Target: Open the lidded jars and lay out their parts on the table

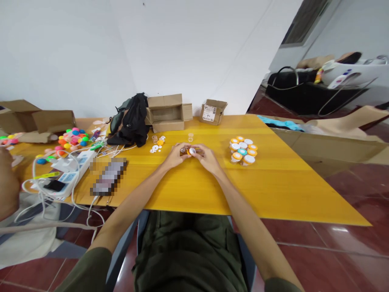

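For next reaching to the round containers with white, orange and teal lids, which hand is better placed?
Probably the right hand: the containers stand on its side of the long yellow table, nearer to it than to the left hand. Both hold a small white-and-orange piece.

I can read no word or number for certain from my seat. The small cardboard box (217, 118) against the wall carries a white label (209, 113) with dark print and one bolder mark, perhaps a 4, too small to be sure of. A tiny pale mark on the black bag (136, 121) and pink marking on the white container (338, 81) far right also escape me. The phone's (110, 177) screen is pixelated.
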`<state>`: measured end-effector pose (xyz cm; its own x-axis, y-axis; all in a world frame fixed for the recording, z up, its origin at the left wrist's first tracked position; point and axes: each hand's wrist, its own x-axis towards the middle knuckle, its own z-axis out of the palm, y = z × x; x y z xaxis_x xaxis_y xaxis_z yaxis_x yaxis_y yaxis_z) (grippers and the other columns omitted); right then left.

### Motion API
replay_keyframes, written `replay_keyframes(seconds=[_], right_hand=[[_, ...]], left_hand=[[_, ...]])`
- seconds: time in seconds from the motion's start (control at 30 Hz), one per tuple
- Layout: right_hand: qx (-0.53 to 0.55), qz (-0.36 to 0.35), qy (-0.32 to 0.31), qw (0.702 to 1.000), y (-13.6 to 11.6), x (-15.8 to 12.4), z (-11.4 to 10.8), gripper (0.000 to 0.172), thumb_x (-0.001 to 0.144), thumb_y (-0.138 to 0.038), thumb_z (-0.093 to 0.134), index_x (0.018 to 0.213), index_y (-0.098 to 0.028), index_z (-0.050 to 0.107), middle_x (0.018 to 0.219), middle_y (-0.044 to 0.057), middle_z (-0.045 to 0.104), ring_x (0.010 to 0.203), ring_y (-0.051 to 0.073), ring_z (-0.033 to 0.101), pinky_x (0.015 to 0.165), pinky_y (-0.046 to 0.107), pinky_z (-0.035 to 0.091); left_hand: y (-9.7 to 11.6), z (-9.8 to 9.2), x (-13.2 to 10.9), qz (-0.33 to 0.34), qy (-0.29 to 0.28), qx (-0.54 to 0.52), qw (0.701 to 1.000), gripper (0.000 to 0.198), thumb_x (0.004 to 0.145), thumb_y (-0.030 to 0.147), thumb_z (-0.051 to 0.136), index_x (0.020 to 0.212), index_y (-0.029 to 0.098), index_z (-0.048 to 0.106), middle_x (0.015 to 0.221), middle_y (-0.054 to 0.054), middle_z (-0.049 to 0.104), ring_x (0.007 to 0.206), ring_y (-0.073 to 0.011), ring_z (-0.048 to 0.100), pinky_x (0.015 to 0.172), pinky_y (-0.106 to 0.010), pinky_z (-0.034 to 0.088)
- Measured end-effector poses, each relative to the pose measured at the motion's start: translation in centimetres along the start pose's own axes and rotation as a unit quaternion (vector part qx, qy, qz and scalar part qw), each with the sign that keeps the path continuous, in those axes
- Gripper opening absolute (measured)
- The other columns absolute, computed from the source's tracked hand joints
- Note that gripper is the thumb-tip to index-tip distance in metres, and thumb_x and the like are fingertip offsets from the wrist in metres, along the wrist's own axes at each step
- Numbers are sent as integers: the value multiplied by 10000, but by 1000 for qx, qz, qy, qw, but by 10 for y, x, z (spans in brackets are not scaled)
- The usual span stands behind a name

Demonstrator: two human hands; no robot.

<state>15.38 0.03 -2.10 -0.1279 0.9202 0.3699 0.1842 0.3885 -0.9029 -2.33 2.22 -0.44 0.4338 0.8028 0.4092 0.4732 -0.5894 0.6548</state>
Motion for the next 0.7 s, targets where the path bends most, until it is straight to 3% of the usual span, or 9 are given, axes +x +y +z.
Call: replay_keyframes(seconds=[0.4, 0.57, 0.7], right_hand=[[-17, 1, 36, 999, 4, 2, -3, 189, 810, -319, 662, 982, -244, 684, 1074, 59, 737, 913, 219, 720, 826, 384, 599], [-141, -11, 58, 988, 2, -1, -8, 174, 839, -282, 613, 992, -238, 683, 1039, 73, 729, 913, 234, 699, 810, 396, 590], [-285, -24, 62, 956, 1, -5, -13, 178, 837, -202, 577, 966, -236, 695, 991, 84, 716, 935, 258, 667, 862, 416, 555]], left_hand=[[-2, 1, 1, -21, 9, 8, 1000, 322, 774, 183, 746, 1084, 259, 709, 1057, -37, 736, 1092, -257, 612, 1022, -450, 473], [0, -1, 0, -26, 20, 8, 999, 273, 782, 159, 724, 1037, 256, 711, 1041, -32, 732, 1076, -246, 610, 1009, -434, 476], [1, -2, 0, -27, 25, 0, 999, 249, 784, 173, 728, 1020, 249, 709, 1044, -32, 727, 1066, -240, 607, 1007, -424, 474]])
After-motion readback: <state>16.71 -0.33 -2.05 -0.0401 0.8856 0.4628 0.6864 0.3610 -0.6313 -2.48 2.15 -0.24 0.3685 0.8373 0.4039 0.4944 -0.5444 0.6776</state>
